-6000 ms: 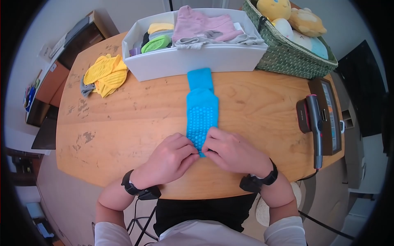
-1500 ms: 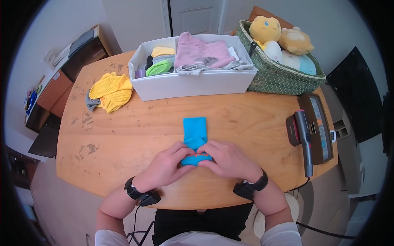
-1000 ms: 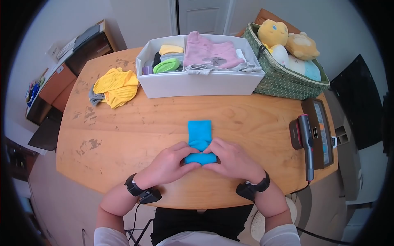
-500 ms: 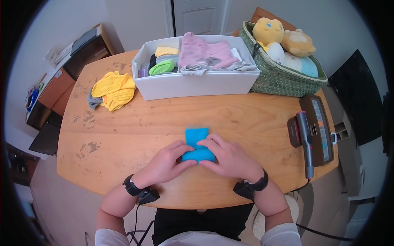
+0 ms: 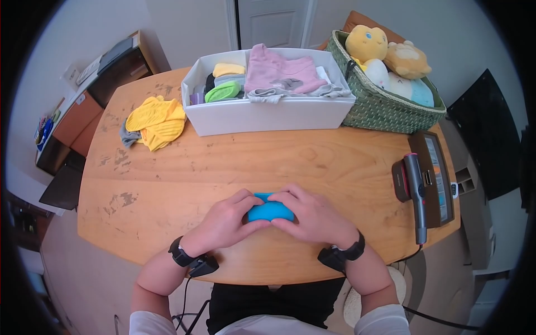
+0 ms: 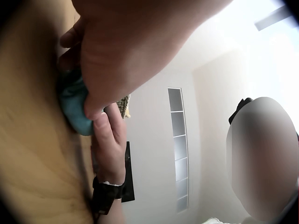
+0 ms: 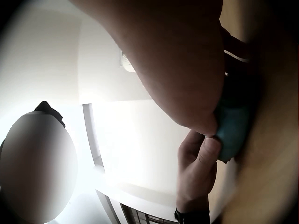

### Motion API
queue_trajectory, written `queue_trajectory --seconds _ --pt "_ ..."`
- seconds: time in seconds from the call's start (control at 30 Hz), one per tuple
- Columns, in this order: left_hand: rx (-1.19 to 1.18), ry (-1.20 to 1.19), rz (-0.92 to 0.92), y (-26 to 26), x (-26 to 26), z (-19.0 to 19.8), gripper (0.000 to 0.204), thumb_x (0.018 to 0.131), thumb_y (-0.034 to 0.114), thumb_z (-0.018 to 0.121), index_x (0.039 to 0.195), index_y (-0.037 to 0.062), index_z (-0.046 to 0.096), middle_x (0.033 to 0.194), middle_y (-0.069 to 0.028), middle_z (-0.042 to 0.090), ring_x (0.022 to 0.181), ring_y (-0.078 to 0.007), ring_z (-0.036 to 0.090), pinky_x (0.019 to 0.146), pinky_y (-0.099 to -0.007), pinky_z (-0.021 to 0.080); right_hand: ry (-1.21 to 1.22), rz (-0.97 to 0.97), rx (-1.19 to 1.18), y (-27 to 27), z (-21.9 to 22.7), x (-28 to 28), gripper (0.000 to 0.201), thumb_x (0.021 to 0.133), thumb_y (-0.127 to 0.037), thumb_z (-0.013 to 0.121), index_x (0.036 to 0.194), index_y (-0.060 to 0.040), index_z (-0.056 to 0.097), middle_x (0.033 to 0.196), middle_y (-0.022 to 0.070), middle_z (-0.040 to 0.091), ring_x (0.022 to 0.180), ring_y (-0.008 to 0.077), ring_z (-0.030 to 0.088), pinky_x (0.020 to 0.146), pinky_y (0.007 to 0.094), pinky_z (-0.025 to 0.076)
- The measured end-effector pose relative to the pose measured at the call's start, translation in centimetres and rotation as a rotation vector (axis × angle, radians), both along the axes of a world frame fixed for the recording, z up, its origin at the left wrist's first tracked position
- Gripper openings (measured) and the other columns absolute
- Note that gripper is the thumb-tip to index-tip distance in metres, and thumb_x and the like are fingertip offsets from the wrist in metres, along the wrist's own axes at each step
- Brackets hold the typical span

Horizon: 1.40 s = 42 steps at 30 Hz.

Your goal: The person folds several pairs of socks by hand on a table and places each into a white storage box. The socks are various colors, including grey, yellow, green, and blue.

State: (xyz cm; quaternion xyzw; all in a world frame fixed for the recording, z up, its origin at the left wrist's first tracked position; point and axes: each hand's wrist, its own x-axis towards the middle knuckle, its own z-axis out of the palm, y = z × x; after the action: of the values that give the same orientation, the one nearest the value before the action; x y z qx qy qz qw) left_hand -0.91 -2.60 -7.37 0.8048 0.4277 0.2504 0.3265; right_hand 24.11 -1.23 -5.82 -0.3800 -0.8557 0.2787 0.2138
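- While I watch remotely, the left hand [image 5: 228, 216] and right hand [image 5: 314, 216] curl round the blue roll [image 5: 271, 212], hiding its ends, on the near side of the white bin [image 5: 271, 118].
- Left of the bin: yellow cloth [image 5: 159, 120].
- Right of it: green basket [image 5: 385, 109].

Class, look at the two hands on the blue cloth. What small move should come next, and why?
Probably roll the blue cloth slightly farther forward, over its short far end. The left hand and right hand both grip the rounded near part, one at each side, and a little of that end shows beyond it.
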Motion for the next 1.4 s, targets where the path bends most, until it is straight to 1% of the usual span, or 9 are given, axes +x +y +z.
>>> queue_trajectory --seconds 0.2,0.27,0.4,0.5,0.6,0.87,1.0,1.2,1.4 --pt "0.023 0.033 -0.016 -0.1 -0.1 0.1 0.038 0.092 0.031 0.079 0.114 0.0018 0.069 0.101 -0.0123 0.064 0.072 -0.0273 0.068 0.068 -0.0377 0.056 -0.018 0.050 0.013 0.2 -0.1 0.2 0.038 0.082 -0.022 0.083 0.113 -0.0094 0.065 0.109 0.0103 0.062 0.092 0.0343 0.068 0.076 0.0444 0.055" --pt "-0.029 -0.035 0.062 -0.2 0.3 0.7 0.040 0.092 0.031 0.079 0.114 -0.0004 0.069 0.106 -0.0144 0.064 0.069 -0.0278 0.067 0.068 -0.0375 0.056 -0.019 0.049 -0.009 0.3 -0.1 0.2 0.039 0.080 -0.020 0.084 0.113 -0.0097 0.065 0.109 0.0102 0.062 0.093 0.0339 0.067 0.077 0.0441 0.055" --pt "0.005 -0.026 0.122 -0.2 0.3 0.8 0.043 0.091 0.031 0.080 0.114 -0.0030 0.068 0.110 -0.0157 0.062 0.075 -0.0280 0.067 0.070 -0.0371 0.056 0.031 0.073 0.100 0.3 -0.1 0.0 0.036 0.078 -0.015 0.084 0.107 -0.0071 0.065 0.112 0.0109 0.063 0.100 0.0332 0.066 0.086 0.0436 0.054" --pt "0.118 0.038 -0.036 0.3 -0.2 -0.4 0.044 0.088 0.026 0.082 0.118 -0.0007 0.065 0.120 -0.0141 0.057 0.081 -0.0225 0.065 0.071 -0.0323 0.056 0.110 0.116 0.199 0.6 -0.5 -0.1 0.033 0.077 -0.014 0.083 0.103 -0.0044 0.064 0.114 0.0119 0.064 0.104 0.0333 0.065 0.091 0.0441 0.053" --pt "0.070 0.018 -0.054 0.3 -0.1 0.3 0.040 0.087 0.025 0.083 0.112 0.0005 0.064 0.118 -0.0132 0.057 0.084 -0.0228 0.064 0.071 -0.0324 0.055 0.126 0.159 0.175 0.6 -1.0 0.0 0.030 0.078 -0.013 0.082 0.100 -0.0026 0.063 0.113 0.0127 0.065 0.105 0.0338 0.064 0.092 0.0440 0.052" --pt "0.076 -0.038 -0.106 0.4 -0.1 0.3 0.038 0.083 0.025 0.087 0.100 0.0042 0.060 0.117 -0.0140 0.060 0.103 -0.0323 0.061 0.087 -0.0381 0.053 0.044 0.177 0.102 0.3 -0.6 0.0 0.032 0.080 -0.016 0.083 0.100 -0.0044 0.061 0.111 0.0121 0.067 0.103 0.0332 0.065 0.085 0.0416 0.055" --pt "0.236 -0.072 -0.181 0.8 -0.2 0.3 0.036 0.081 0.024 0.089 0.094 0.0056 0.061 0.115 -0.0130 0.063 0.102 -0.0314 0.061 0.087 -0.0391 0.053 0.037 0.240 0.092 0.1 -0.6 0.1 0.031 0.083 -0.018 0.082 0.105 -0.0066 0.063 0.109 0.0085 0.068 0.101 0.0309 0.066 0.081 0.0403 0.056" --pt "0.124 -0.157 -0.272 0.9 -0.5 0.5 0.035 0.078 0.021 0.091 0.087 0.0078 0.059 0.108 -0.0111 0.065 0.101 -0.0300 0.061 0.089 -0.0399 0.050 0.140 0.304 -0.027 0.0 -0.3 0.0 0.031 0.085 -0.018 0.082 0.110 -0.0086 0.067 0.110 0.0062 0.072 0.100 0.0282 0.068 0.081 0.0388 0.057" --pt "0.042 -0.360 -0.273 0.8 -1.0 0.0 0.028 0.084 0.019 0.084 0.085 0.0081 0.058 0.100 -0.0099 0.064 0.100 -0.0302 0.060 0.089 -0.0414 0.049 0.287 0.297 -0.144 0.0 0.0 0.0 0.035 0.085 -0.019 0.084 0.113 -0.0072 0.066 0.116 0.0073 0.072 0.103 0.0292 0.069 0.084 0.0393 0.057"
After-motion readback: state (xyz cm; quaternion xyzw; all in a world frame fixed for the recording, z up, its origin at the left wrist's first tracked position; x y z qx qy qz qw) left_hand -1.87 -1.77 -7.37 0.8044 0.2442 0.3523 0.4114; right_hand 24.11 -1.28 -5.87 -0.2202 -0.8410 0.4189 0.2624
